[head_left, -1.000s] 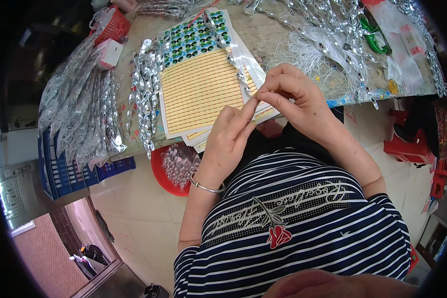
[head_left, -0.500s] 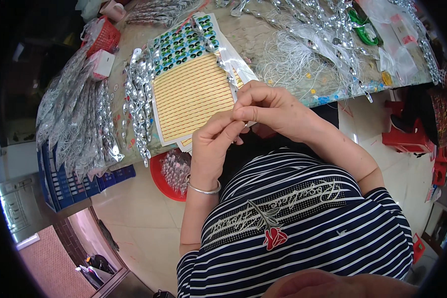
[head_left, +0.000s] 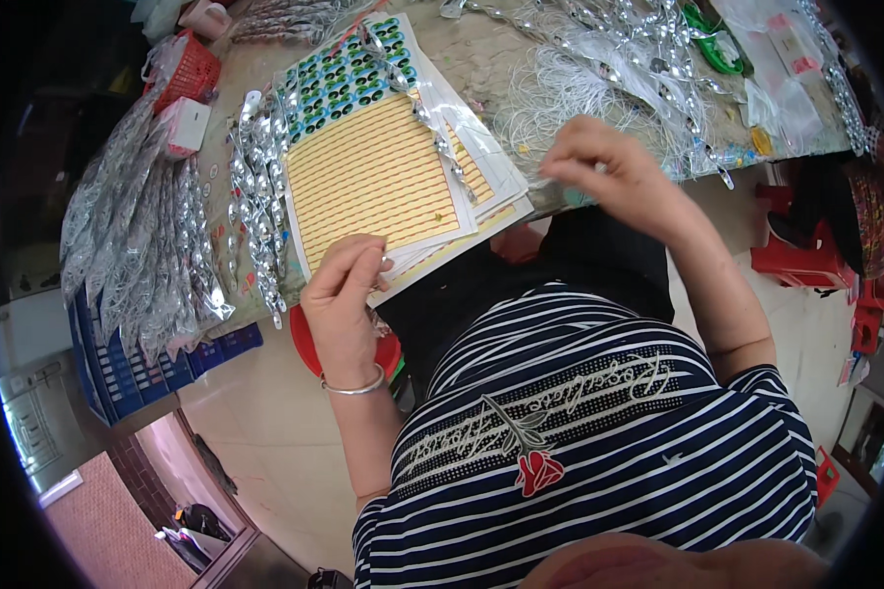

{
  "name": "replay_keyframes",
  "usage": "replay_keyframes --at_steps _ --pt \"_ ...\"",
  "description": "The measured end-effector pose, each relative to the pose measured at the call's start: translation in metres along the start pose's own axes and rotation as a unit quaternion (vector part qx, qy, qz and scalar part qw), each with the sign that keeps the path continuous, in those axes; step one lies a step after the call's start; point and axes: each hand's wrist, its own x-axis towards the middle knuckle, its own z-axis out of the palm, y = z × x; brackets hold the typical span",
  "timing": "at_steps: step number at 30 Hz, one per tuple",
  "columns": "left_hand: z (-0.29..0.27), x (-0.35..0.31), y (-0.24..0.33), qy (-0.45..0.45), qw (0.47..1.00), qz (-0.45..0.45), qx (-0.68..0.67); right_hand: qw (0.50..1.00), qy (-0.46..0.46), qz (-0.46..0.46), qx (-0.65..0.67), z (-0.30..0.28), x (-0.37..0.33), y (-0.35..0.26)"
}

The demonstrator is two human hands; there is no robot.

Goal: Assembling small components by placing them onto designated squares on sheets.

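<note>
My left hand (head_left: 342,299), with a silver bangle at the wrist, is closed in a pinch at the near edge of the sticker sheet (head_left: 359,187). A small shiny bit shows at its fingertips, too small to name. My right hand (head_left: 614,177) hangs apart from it over the table's front edge, thumb and fingers pressed together; a tiny pale speck shows there. The sheet carries rows of yellow stickers with red dashes, and green-blue eye-like stickers at its far end. Across its right side lies a strip of silver leaf-shaped pieces (head_left: 432,123).
Bundles of silver pieces (head_left: 133,226) hang over the table's left edge, above a blue rack (head_left: 147,378). A red basin (head_left: 309,339) stands below. White threads (head_left: 560,108), a green basket (head_left: 712,44) and a red basket (head_left: 187,74) lie farther back. Red stools (head_left: 801,265) stand right.
My hands, together at the sheet's near corner before, have parted. The left has moved left and slightly down, the right has moved right and up. Both keep their pinch.
</note>
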Motion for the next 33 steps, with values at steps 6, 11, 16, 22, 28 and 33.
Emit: replay_keyframes --at_steps 6,11,16,22,28,33 --pt "-0.004 -0.003 -0.004 0.022 0.999 -0.034 0.021 0.993 0.086 0.011 0.081 -0.018 -0.004 0.000" --pt "0.032 0.005 0.007 -0.106 0.989 0.098 0.033 0.992 0.032 -0.061 0.102 0.012 0.002 -0.044" --pt "0.054 0.004 0.016 -0.124 0.991 0.009 -0.055 0.989 -0.003 -0.141 0.042 0.036 0.015 -0.055" --pt "0.052 0.002 0.015 -0.143 0.987 -0.035 -0.066 0.996 0.009 -0.050 0.077 0.036 0.015 -0.051" --pt "0.051 0.001 0.010 -0.144 0.986 -0.047 -0.072 0.980 0.040 0.025 0.195 0.028 0.016 -0.043" --pt "0.052 -0.001 0.008 -0.151 0.985 -0.059 -0.066 0.968 0.044 0.065 0.237 0.031 0.017 -0.047"
